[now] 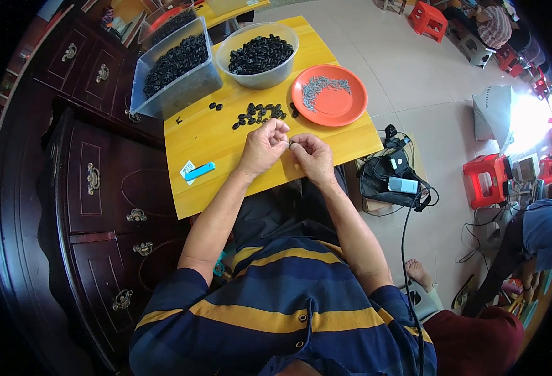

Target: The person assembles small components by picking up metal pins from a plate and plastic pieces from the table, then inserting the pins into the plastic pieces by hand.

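My left hand [266, 148] and my right hand [314, 160] meet fingertip to fingertip over the near part of the yellow table. A tiny dark piece [291, 145] shows at the right fingertips, pinched there; its kind is too small to tell. The left thumb and forefinger are pressed together beside it, and what they hold is hidden. Just beyond my hands lies a loose spread of small black oval parts [251, 115]. To the right of them, an orange-red plate [335, 115] carries many small grey pieces [317, 88].
A clear bin [191, 91] and a round translucent tub [257, 80], both full of black parts, stand at the table's far side. A blue-handled tool [200, 172] lies at the left. Dark drawers [88, 182] flank the table; a cabled black bag [376, 178] sits right.
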Action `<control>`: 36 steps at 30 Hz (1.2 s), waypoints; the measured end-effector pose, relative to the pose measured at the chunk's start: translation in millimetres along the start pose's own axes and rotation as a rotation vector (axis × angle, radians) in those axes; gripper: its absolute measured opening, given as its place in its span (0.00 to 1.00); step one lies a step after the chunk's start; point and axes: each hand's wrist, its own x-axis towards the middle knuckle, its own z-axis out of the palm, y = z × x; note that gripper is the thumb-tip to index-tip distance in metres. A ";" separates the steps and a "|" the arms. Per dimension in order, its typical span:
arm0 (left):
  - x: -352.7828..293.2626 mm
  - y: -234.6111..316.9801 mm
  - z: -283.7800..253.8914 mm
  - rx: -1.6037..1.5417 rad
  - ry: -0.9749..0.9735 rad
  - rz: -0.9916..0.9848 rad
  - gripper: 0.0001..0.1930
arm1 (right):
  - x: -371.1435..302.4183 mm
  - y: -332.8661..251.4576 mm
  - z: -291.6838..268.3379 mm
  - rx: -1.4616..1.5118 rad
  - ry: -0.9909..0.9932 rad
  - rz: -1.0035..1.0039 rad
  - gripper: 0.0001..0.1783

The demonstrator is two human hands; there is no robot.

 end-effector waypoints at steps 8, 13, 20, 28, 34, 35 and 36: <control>5.3 1.6 -0.1 -0.136 -0.065 -0.009 0.12 | -1.2 -9.5 -2.0 0.045 0.003 0.029 0.08; 13.3 -6.0 1.5 0.047 -0.004 -0.039 0.18 | -0.9 -4.2 -6.0 0.269 0.050 -0.060 0.07; 34.3 -12.9 20.8 0.626 0.017 0.162 0.24 | -2.7 -9.4 -4.6 0.344 0.048 -0.079 0.07; 14.9 -12.3 14.4 0.537 0.018 0.211 0.19 | -1.1 -5.8 -9.6 0.336 0.054 -0.043 0.08; 15.8 -9.1 11.8 0.542 0.070 0.121 0.17 | 0.6 -2.8 -7.3 0.339 0.045 -0.081 0.09; 19.4 -10.6 14.7 0.581 0.089 0.114 0.17 | 0.9 -2.1 -7.1 0.338 0.041 -0.082 0.09; 22.3 -12.0 16.6 0.620 0.108 0.108 0.16 | 1.1 -1.7 -6.8 0.335 0.041 -0.084 0.08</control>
